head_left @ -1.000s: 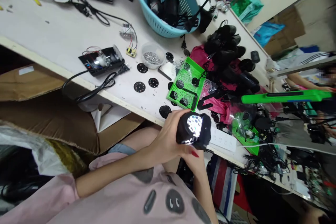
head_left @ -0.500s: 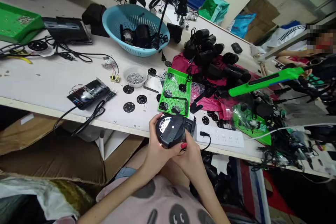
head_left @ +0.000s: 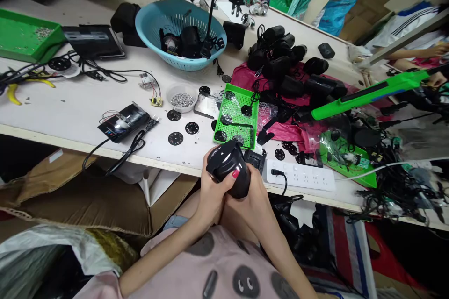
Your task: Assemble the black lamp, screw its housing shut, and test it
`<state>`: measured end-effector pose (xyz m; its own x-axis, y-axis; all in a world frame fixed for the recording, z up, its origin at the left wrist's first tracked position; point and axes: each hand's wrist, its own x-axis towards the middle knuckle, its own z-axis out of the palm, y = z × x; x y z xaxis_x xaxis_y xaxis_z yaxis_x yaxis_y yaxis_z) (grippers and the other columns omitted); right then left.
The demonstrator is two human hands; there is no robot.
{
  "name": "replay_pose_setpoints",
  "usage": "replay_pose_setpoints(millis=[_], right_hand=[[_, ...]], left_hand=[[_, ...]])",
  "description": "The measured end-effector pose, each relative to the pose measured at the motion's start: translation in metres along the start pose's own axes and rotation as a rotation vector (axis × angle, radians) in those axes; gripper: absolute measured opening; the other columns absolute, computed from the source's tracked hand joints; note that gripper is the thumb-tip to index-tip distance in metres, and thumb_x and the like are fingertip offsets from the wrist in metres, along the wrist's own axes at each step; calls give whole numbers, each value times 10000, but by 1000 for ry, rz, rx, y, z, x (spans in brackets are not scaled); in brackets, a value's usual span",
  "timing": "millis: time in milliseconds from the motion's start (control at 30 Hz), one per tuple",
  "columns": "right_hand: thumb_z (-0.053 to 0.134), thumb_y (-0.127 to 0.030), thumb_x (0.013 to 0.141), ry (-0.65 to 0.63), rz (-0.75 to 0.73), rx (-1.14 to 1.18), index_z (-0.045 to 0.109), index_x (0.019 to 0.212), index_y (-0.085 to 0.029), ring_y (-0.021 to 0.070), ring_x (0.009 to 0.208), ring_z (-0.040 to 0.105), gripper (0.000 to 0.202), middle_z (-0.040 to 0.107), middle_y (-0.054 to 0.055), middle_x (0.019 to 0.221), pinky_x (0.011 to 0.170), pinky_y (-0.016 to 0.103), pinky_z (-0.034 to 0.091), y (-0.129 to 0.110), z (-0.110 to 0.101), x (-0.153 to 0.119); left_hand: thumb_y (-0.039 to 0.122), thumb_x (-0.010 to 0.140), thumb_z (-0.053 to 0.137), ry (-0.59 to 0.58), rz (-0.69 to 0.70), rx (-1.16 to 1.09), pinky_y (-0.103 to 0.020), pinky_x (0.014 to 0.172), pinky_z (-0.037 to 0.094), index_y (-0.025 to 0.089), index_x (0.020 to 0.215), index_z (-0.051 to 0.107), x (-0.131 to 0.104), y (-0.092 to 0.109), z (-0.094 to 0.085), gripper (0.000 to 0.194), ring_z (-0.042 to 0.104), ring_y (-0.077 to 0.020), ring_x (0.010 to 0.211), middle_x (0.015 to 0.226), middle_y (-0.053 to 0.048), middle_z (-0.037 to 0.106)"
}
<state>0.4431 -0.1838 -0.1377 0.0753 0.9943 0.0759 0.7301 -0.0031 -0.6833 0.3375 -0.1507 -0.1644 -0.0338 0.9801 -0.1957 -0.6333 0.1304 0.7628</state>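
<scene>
The black device [head_left: 229,168] is held between the left hand [head_left: 210,196] and the right hand [head_left: 255,196], in front of the near edge of the bench [head_left: 70,98] and above the lap. The fingers of the left hand are closed around its left side, and the thumb, with a red nail, lies across the upper surface. The right hand grips it from the right side and from below; some of its fingertips are hidden behind the device.

The device is rounded and glossy, with bright reflections on its shell. A curved, raised edge crosses its upper part, and it is tilted in the hands. Its underside cannot be seen.

On the bench, just beyond it, there is a green perforated tray [head_left: 221,114] with black discs inside. To the right is a white power strip [head_left: 301,175] with one black plug inserted. A bowl [head_left: 170,98] of small metal parts stands to the left of the tray.
</scene>
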Motion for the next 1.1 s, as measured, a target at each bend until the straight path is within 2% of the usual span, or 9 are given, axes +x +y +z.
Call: replay_pose_setpoints(millis=[100,200,300,533,667,800,900,1000,1100], right_hand=[[653,-165,767,25,-27,-9,409,1304,-196,279,1126,586,591,538,114,1200,943,452,546,-5,3,0],[638,-134,782,55,-89,-62,379,1324,-196,291,1137,578,604,522,121,1198,926,456,559,-8,3,1],[659,-127,781,64,-118,-80,387,1323,-195,286,1105,592,610,523,108,1161,911,455,576,-9,1,2],[685,-39,740,81,-137,-67,379,1388,-217,259,1208,552,738,523,102,1287,1056,415,539,-14,-4,-2],[635,-60,800,165,-239,-119,342,1447,-199,244,1289,496,724,488,117,1371,1100,387,507,-16,-7,-8],[659,-145,840,115,-343,-123,370,1436,-167,236,1319,464,662,473,129,1378,1149,393,458,-17,-15,-10],[690,-214,858,122,-428,-189,403,1428,-139,261,1355,432,642,489,144,1372,1200,455,389,-18,-19,-9],[677,-186,882,177,-531,-195,431,1413,-111,269,1342,452,590,508,176,1339,1192,480,396,-20,-21,-8],[632,-146,906,197,-611,-154,473,1374,-113,279,1331,473,495,532,186,1296,1164,511,424,-22,-24,-7]], left_hand=[[333,663,867,42,19,-58,-347,1017,492,271,1332,510,-3,1,1,761,619,-232,1157,1293,-66,630],[332,662,872,56,-4,-36,-347,1028,488,271,1313,540,-2,3,1,733,621,-227,1152,1289,-58,636],[414,652,866,87,-52,-32,-354,1003,510,293,1284,576,1,3,0,706,636,-243,1139,1235,-41,679],[609,437,882,174,-137,-69,-467,1004,524,309,1254,627,-2,3,-5,907,633,-333,1152,1171,-58,718],[629,509,826,43,-32,-87,-497,1025,520,338,1303,602,-4,7,-8,875,583,-362,1233,1229,-52,695],[604,604,751,-74,65,-196,-462,1002,541,384,1328,569,2,14,-10,778,551,-341,1267,1297,-21,649],[676,595,697,-131,60,-219,-445,975,553,398,1286,584,9,18,-9,754,593,-310,1169,1291,-5,619],[817,575,637,-166,83,-190,-429,946,562,428,1269,569,14,22,-7,798,611,-279,1066,1252,-3,588],[920,419,665,-150,136,-203,-372,827,604,436,1177,602,21,27,-3,901,631,-230,882,1100,1,590]])
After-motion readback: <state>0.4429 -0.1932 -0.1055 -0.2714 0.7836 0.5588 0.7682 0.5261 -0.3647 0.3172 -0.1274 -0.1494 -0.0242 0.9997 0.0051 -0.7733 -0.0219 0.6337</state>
